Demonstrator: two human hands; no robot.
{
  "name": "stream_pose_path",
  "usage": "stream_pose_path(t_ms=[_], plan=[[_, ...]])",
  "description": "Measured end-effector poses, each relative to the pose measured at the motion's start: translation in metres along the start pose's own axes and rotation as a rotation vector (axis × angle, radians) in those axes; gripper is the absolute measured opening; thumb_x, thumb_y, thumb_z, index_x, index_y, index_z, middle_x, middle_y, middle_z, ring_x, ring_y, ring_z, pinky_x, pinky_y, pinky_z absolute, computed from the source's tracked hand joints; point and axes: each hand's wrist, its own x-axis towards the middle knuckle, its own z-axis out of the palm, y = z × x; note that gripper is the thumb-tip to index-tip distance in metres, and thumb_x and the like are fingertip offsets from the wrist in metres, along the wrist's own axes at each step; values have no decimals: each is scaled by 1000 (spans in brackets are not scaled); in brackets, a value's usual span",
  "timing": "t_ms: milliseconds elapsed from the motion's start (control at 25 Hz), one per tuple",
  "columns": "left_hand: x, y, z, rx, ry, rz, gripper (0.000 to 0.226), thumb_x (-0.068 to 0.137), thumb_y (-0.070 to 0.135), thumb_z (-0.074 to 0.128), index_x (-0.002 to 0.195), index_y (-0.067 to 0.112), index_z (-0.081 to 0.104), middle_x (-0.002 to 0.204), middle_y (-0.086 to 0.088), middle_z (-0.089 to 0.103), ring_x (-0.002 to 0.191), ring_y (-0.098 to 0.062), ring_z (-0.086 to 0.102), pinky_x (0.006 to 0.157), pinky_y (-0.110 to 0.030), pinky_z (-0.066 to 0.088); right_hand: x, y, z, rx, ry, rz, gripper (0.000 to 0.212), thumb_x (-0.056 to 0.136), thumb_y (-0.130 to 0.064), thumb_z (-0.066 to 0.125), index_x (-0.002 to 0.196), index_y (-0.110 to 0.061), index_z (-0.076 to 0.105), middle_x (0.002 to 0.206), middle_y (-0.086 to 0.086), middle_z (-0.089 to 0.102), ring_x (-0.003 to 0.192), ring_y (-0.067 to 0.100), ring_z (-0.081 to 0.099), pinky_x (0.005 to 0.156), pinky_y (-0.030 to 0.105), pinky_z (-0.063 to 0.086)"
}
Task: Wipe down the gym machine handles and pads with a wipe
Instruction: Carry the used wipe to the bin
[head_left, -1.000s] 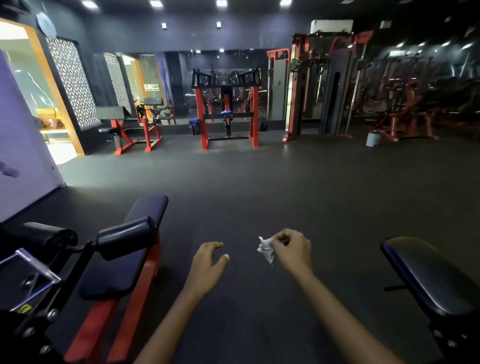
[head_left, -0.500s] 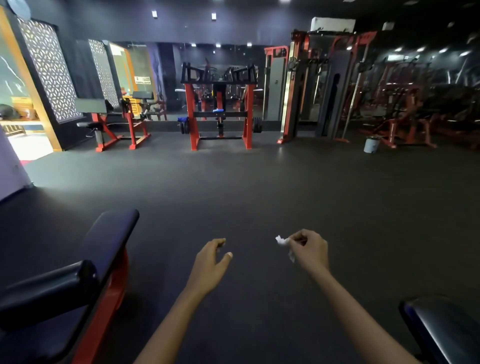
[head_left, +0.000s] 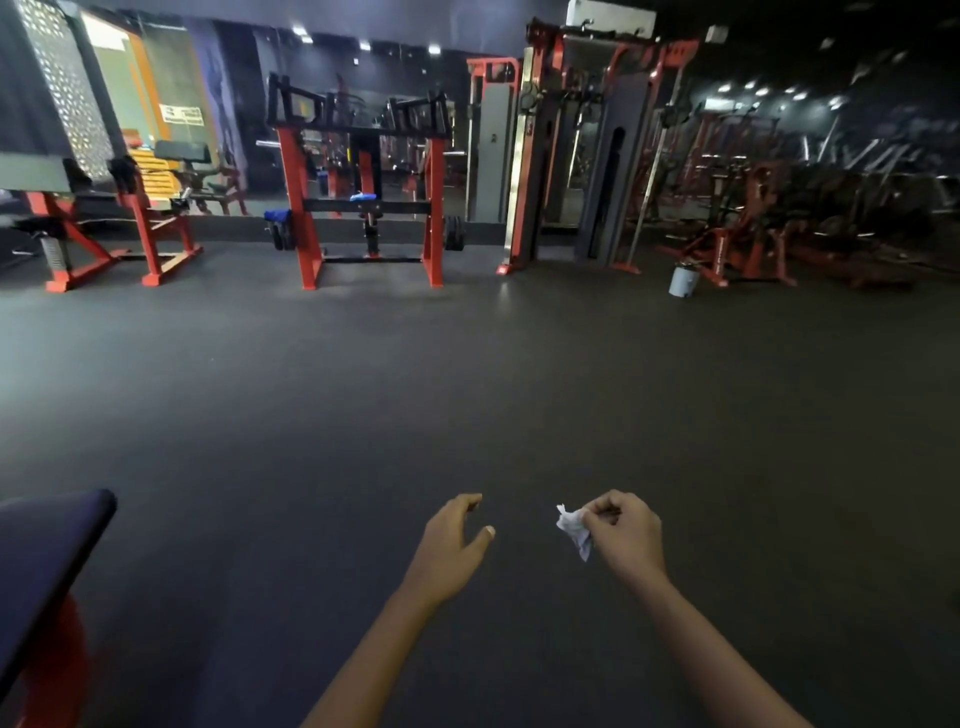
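Over the preceding second the view swung to the right and moved forward. The padded bench (head_left: 49, 561) that had filled the lower left, with its roller pad and red frame, had slid almost out of frame; only one dark blue pad end and a strip of red frame remained at the left edge. The second bench pad that had shown at the lower right was gone from view.

Both hands kept their arrangement throughout. The right hand (head_left: 626, 535) held its fingers curled and pinched a small crumpled white wipe (head_left: 574, 527) between thumb and fingertips, the wipe hanging on the inner side of the hand above the dark floor (head_left: 467, 389). The left hand (head_left: 454, 540) was empty, its fingers loosely curved and slightly spread, thumb apart, touching nothing. The two hands were near each other but not in contact.

Ahead, across the floor and well apart from the hands, stood a red-framed machine (head_left: 363, 187) against the mirror wall, a cable station (head_left: 576, 145) to its right, and a small pale bucket (head_left: 684, 280) on the floor.

Judgement: the wipe contacted no handle or pad at this moment. The person appeared to be in transit away from the near benches, so wiping was suspended until another machine came within reach. Which machine was the target could not be determined.
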Motion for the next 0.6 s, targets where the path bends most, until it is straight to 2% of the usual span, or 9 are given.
stream_pose_path(t_ms=[160, 320, 400, 480, 600], plan=[[142, 6, -1, 71, -31, 69, 44, 93, 22, 56, 133, 9, 46, 134, -4, 51, 126, -16, 46, 105, -26, 34, 118, -8, 2, 29, 53, 57, 7, 76, -6, 69, 70, -3, 66, 64, 4, 62, 53, 4, 55, 45, 4, 38], [265, 14, 34, 121, -138, 104, 43, 93, 22, 56, 132, 7, 47, 133, -7, 52, 125, -19, 47, 105, -28, 35, 237, 28, 5, 39, 189, 117, 6, 73, -8, 69, 68, -13, 68, 79, 9, 68, 70, 16, 64, 54, 10, 42], [327, 13, 62, 138, -171, 116, 44, 93, 23, 56, 133, 8, 46, 135, -8, 51, 125, -19, 47, 105, -30, 36, 295, 47, 5, 37, 229, 162, 7, 74, -6, 67, 70, -11, 68, 78, 9, 68, 65, 15, 61, 53, 12, 40], [387, 14, 90, 145, -185, 124, 44, 94, 24, 54, 134, 8, 45, 136, -8, 49, 127, -20, 46, 106, -32, 36, 355, 63, 4, 43, 235, 160, 5, 75, -3, 64, 72, -6, 68, 73, 9, 65, 57, 12, 56, 47, 6, 37], [488, 30, 137, 167, -217, 132, 45, 94, 23, 54, 135, 7, 44, 138, -9, 48, 128, -21, 45, 107, -32, 35, 460, 89, -3, -31, 234, 140, 9, 76, -8, 65, 69, -13, 66, 81, 6, 64, 70, 17, 61, 54, 8, 40]])
